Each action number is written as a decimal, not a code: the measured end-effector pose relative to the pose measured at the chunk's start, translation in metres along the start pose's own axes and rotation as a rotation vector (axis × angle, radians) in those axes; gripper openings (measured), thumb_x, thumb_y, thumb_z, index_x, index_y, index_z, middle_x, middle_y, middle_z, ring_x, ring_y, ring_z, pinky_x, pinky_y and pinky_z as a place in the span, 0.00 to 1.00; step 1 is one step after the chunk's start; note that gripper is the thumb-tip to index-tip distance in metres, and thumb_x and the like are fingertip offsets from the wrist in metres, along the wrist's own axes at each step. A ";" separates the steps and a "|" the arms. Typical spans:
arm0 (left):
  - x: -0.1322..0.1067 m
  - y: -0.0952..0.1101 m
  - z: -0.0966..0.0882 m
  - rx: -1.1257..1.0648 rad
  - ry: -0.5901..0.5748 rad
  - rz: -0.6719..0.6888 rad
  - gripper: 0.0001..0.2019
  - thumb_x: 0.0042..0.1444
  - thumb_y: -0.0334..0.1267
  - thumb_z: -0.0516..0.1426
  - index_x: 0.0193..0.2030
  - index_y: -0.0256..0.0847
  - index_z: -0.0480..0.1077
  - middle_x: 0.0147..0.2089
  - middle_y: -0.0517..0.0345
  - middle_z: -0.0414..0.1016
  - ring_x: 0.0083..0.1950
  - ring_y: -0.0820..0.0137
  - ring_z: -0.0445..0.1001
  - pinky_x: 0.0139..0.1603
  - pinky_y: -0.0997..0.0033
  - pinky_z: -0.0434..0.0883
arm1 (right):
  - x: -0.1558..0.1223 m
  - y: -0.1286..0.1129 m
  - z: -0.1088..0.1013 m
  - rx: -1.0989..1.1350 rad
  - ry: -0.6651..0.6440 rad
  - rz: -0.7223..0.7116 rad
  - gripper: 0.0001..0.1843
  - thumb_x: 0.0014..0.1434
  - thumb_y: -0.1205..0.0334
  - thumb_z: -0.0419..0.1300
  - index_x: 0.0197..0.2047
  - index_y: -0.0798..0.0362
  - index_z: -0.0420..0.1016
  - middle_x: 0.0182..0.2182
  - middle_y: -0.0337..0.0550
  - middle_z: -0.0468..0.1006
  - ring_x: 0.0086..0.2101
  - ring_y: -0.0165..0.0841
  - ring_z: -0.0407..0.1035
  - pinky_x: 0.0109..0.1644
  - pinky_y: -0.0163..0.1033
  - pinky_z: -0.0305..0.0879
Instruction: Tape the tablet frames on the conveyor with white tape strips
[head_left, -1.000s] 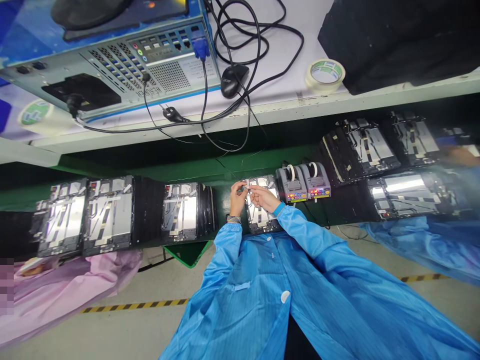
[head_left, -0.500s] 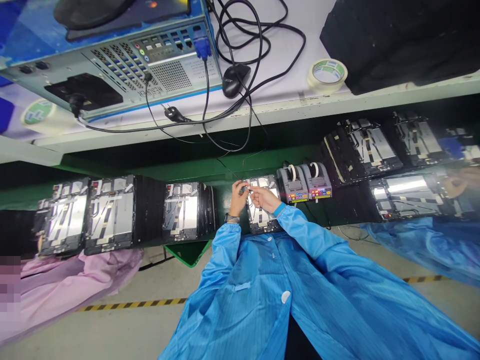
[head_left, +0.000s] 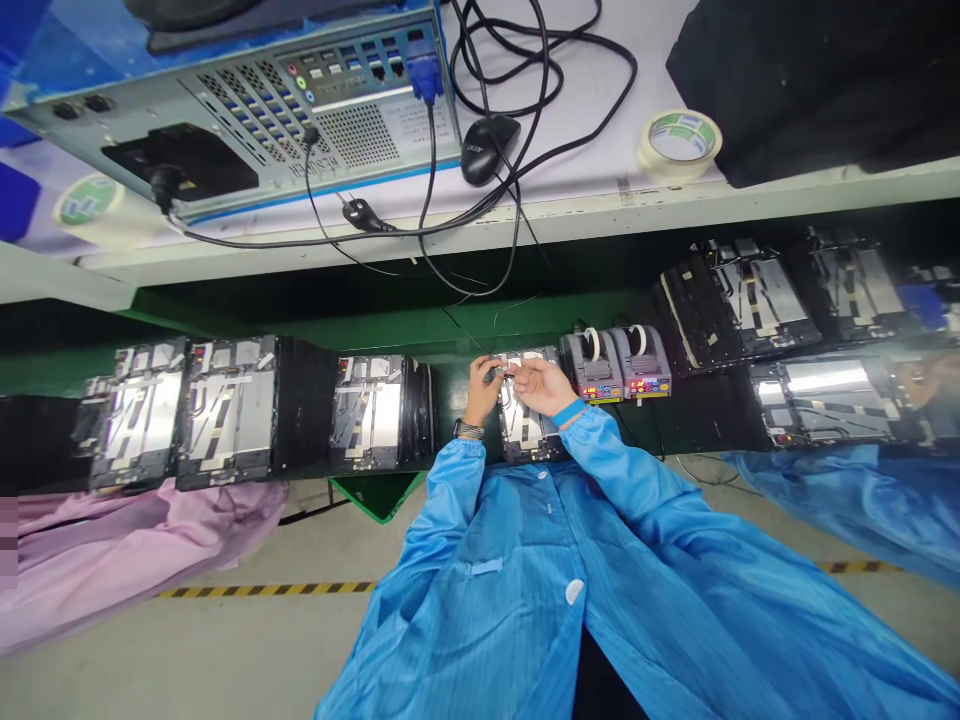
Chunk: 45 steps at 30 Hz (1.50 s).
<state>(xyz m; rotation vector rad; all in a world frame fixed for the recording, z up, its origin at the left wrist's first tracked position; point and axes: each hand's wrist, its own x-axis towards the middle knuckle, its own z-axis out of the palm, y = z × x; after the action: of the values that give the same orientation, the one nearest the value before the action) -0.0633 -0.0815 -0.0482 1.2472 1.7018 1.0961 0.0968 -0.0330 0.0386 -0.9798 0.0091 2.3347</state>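
Observation:
My left hand (head_left: 480,385) and my right hand (head_left: 544,385) meet over the top end of an open device board (head_left: 525,425) lying on the green bench. Both hands are closed in a pinch on a small pale piece, perhaps tape, too small to name. The board shows silver panels and strips of tape. Just right of my right hand stand two grey tape dispensers (head_left: 616,362) with rolls on top.
More open boards lie along the bench at left (head_left: 225,405) and right (head_left: 825,395). A shelf above carries a computer case (head_left: 247,100), cables, a black mouse (head_left: 489,148) and a tape roll (head_left: 679,140). Co-workers' sleeves, pink (head_left: 135,545) and blue (head_left: 847,500), flank me.
My hands have stayed together over the board, pinching the small piece, with the right hand shifted slightly. The view has tilted a little; a co-worker's hand at the far right moved.

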 end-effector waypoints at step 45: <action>0.014 0.004 -0.010 0.058 -0.085 0.065 0.10 0.60 0.41 0.64 0.48 0.44 0.79 0.64 0.45 0.63 0.69 0.55 0.65 0.48 0.63 0.77 | -0.018 -0.004 -0.037 -2.207 0.173 -0.708 0.29 0.71 0.64 0.45 0.72 0.51 0.65 0.48 0.54 0.81 0.48 0.44 0.74 0.56 0.44 0.66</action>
<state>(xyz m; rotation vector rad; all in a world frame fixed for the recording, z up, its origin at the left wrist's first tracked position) -0.0745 -0.0696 -0.0419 1.3746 1.6499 1.0236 0.1325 -0.0477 0.0247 -1.4353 -2.5920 0.7452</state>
